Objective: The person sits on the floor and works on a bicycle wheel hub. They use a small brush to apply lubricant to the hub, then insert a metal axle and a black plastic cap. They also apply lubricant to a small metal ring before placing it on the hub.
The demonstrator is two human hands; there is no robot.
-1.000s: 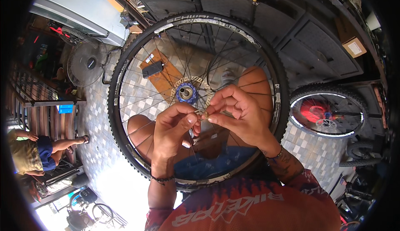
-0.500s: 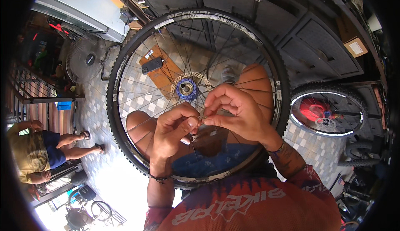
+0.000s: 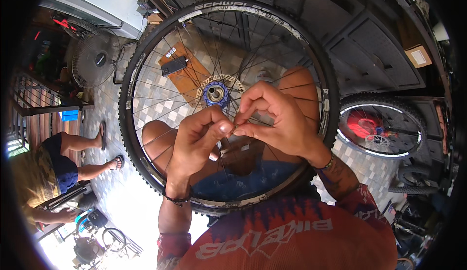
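Note:
A large bicycle wheel [image 3: 332,104] with a knobby black tyre lies across my bent legs, hub facing up. Its blue-ringed hub [image 3: 215,93] has a metal axle end at the centre, and a cut-out disc rotor [image 3: 237,84] shows below it. Over the spokes, just on my side of the hub, my left hand [image 3: 197,141] pinches thumb against forefinger. My right hand [image 3: 279,126] meets it there in a pinch, fingertips touching or nearly so. Something small and thin seems caught between the fingertips; its kind is too small to tell.
Beneath the spokes, a wooden board [image 3: 197,86] with a black phone-like object [image 3: 174,66] lies on the tiled floor. Another wheel [image 3: 422,124] stands at right by dark cabinets [image 3: 362,51]. A fan [image 3: 95,60] and another person [image 3: 53,163] are at left.
Both hands keep their pinch, with only slight finger movement. The wheel and hands sit a little higher and further left in view. At left, the other person's legs have changed position.

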